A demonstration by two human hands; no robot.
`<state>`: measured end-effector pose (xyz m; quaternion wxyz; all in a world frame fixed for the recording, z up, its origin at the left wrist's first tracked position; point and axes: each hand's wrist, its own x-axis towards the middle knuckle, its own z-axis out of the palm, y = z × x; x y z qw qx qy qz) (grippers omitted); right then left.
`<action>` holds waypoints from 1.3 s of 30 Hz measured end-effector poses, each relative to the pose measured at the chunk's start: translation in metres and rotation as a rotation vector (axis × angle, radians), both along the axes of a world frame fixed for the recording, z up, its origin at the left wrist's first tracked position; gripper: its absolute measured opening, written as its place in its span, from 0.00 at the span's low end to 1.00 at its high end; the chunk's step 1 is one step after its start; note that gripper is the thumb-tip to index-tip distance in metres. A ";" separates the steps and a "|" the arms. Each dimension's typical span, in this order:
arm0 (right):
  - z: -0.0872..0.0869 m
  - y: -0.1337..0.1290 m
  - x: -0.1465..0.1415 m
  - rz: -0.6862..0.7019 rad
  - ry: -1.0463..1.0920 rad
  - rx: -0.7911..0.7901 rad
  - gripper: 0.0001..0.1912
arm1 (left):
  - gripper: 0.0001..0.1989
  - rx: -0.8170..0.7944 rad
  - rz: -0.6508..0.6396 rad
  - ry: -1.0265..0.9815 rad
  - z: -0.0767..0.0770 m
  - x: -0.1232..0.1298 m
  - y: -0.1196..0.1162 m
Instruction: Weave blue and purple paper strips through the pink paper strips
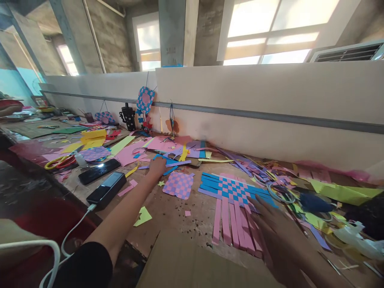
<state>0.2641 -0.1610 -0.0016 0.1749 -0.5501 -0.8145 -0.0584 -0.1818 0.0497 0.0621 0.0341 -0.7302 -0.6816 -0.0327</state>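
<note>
My left hand [158, 164] reaches forward onto a small heap of blue and purple paper strips [177, 163]. Its fingertips are hidden, so any hold on a strip cannot be made out. My right hand [267, 214] lies with fingers stretched out at the right edge of a woven paper mat [234, 189]. The mat has a pink and blue checkered middle, with loose blue strips at its sides and long pink strips [232, 224] hanging toward me. Between my hands rests a finished-looking pink and purple checkered piece [179, 185] with rounded corners.
Left of my arm are a phone [99, 171], a black device [106, 188] with a white cable, and scissors [61, 162]. Paper scraps [270, 172] and a tape roll [280, 194] lie at right. Cardboard [192, 260] is in front; a black tumbler [128, 117] stands behind.
</note>
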 end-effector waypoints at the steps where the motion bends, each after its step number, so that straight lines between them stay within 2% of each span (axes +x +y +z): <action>1: 0.000 -0.001 -0.001 0.014 -0.006 -0.003 0.32 | 0.16 0.006 -0.011 0.005 -0.001 -0.001 0.001; 4: 0.001 -0.001 0.000 0.026 -0.015 -0.035 0.32 | 0.16 0.008 -0.033 0.010 -0.002 -0.004 0.005; 9: 0.000 0.010 0.005 0.014 -0.022 -0.071 0.30 | 0.17 -0.035 0.001 -0.022 -0.003 -0.011 0.013; 13: -0.002 0.016 0.004 -0.056 -0.007 -0.065 0.27 | 0.15 -0.060 0.027 -0.051 0.001 -0.012 0.016; 17: 0.008 0.014 -0.002 -0.136 0.042 -0.048 0.27 | 0.15 0.007 0.024 -0.070 0.020 -0.007 0.012; 21: 0.031 0.008 -0.006 -0.194 0.207 -0.061 0.29 | 0.16 0.115 -0.011 -0.100 0.054 0.010 0.002; 23: 0.042 0.005 -0.008 -0.174 0.364 -0.068 0.28 | 0.14 0.222 -0.074 -0.294 0.070 0.031 -0.010; 24: 0.047 0.004 -0.010 -0.169 0.474 -0.067 0.27 | 0.14 0.248 -0.172 -0.432 0.076 0.046 -0.020; 27: 0.061 -0.002 -0.020 -0.134 0.837 -0.100 0.26 | 0.14 0.138 -0.505 -0.799 0.083 0.104 -0.063; 29: 0.070 -0.006 -0.030 -0.084 1.041 -0.130 0.26 | 0.14 0.057 -0.675 -0.907 0.079 0.147 -0.098; 32: 0.081 -0.013 -0.043 0.008 1.233 -0.168 0.25 | 0.09 -0.076 -0.908 -0.956 0.069 0.202 -0.141; 34: 0.085 -0.017 -0.047 0.038 1.327 -0.143 0.23 | 0.09 -0.101 -0.971 -0.967 0.063 0.228 -0.157; 36: 0.087 -0.019 -0.044 0.027 1.414 -0.066 0.20 | 0.09 -0.116 -0.984 -0.927 0.057 0.246 -0.164; 39: 0.089 -0.022 -0.025 -0.036 1.508 0.076 0.16 | 0.09 -0.167 -1.017 -0.763 0.047 0.259 -0.165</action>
